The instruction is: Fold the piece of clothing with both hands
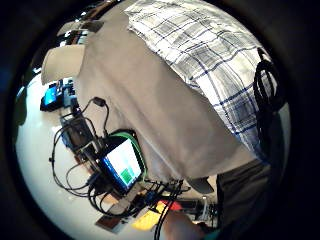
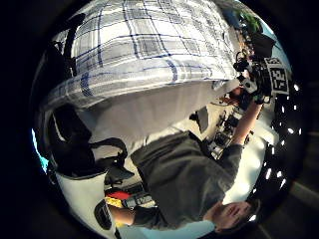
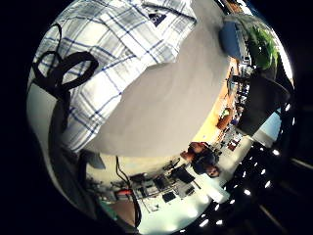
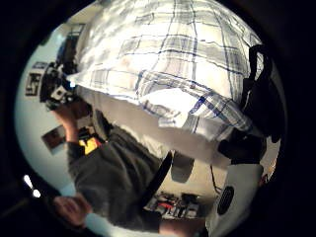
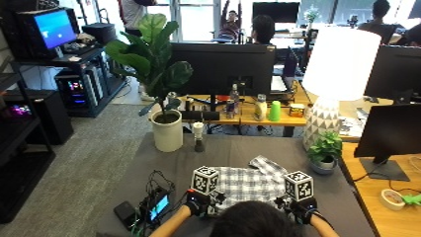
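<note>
Two gloved hands sit at the near edge of a plaid shirt (image 5: 253, 181) lying on the grey tabletop (image 5: 224, 150). The left hand (image 5: 197, 203) is at its left corner, the right hand (image 5: 301, 205) at its right corner; whether their fingers pinch the cloth cannot be told.

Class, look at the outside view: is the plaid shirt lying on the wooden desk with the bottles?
No. The white-and-blue plaid shirt lies on the grey table, nearer the person than that desk.
</note>
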Tool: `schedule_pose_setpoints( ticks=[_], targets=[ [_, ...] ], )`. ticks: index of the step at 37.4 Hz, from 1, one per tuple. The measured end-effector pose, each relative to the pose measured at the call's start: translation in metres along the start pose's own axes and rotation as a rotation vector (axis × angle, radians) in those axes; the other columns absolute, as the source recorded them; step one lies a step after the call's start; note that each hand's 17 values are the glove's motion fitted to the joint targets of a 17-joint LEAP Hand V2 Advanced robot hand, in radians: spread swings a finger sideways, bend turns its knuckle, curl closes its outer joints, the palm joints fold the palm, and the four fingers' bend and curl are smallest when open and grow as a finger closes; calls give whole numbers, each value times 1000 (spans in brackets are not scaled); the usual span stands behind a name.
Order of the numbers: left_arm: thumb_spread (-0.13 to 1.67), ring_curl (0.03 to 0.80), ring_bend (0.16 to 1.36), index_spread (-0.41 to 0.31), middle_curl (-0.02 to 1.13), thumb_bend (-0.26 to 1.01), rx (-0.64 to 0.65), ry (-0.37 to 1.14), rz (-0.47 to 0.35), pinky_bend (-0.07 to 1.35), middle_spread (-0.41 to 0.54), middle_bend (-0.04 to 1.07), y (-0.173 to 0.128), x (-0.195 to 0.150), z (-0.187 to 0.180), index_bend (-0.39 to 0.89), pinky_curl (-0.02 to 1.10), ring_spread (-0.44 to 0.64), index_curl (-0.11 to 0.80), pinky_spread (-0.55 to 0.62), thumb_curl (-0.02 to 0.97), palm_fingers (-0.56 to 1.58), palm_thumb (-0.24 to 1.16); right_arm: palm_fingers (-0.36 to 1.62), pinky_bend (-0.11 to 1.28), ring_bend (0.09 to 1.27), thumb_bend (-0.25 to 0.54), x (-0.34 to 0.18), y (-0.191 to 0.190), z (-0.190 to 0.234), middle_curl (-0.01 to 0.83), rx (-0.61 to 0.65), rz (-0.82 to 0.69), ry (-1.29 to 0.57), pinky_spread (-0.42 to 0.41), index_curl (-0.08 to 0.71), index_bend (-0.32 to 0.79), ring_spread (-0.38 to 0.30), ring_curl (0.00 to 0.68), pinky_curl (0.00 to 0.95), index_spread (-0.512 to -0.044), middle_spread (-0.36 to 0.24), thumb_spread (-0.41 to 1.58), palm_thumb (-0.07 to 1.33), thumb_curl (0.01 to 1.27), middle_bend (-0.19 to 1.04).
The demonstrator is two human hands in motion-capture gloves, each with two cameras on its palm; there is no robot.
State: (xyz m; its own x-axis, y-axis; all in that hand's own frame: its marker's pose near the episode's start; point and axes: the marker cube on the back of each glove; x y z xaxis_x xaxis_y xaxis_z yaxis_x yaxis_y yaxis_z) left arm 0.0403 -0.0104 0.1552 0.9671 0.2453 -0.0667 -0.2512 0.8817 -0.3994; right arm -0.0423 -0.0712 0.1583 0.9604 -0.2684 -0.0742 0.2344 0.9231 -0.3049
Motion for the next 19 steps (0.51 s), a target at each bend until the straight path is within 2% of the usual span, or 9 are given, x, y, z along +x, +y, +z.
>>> schedule_pose_setpoints(
  ticks=[5,9,12,15,19],
  targets=[
    [665,497,601,-288,595,9,1,56,38,573,-315,406,24,-2,-15,183,506,-353,544,-368,867,1201,927,1255,540,598,-25,-16,30,-36,490,-33,-17,-30,-261,396,184,-234,451,422,-252,-179,572,1064,613,339],
    [667,502,609,-294,603,2,81,94,-1,574,-318,410,26,-13,-48,181,509,-357,548,-368,886,1207,932,1255,528,595,-27,-19,36,-75,499,-44,-8,-56,-262,417,191,-237,456,426,-245,-180,508,1059,634,349],
    [664,504,609,-296,611,-1,142,122,-82,575,-320,415,5,-25,-77,184,512,-358,554,-368,902,1208,938,1256,525,588,-27,-3,10,-102,505,-36,80,-25,-261,431,195,-235,456,430,-245,-177,468,1056,650,355],
    [668,508,617,-298,617,-4,196,125,-184,578,-322,422,-26,-36,-97,180,516,-360,556,-364,916,1213,939,1250,503,583,-22,17,-33,-116,513,-38,189,9,-253,450,207,-236,461,432,-247,-171,432,1065,664,370],
    [674,512,623,-299,625,-9,318,71,-404,575,-323,426,-56,-43,-116,183,521,-361,562,-360,931,1205,930,1230,483,576,-23,20,-73,-133,522,68,345,50,-251,471,216,-237,466,434,-246,-166,400,1066,682,374]
  ],
)
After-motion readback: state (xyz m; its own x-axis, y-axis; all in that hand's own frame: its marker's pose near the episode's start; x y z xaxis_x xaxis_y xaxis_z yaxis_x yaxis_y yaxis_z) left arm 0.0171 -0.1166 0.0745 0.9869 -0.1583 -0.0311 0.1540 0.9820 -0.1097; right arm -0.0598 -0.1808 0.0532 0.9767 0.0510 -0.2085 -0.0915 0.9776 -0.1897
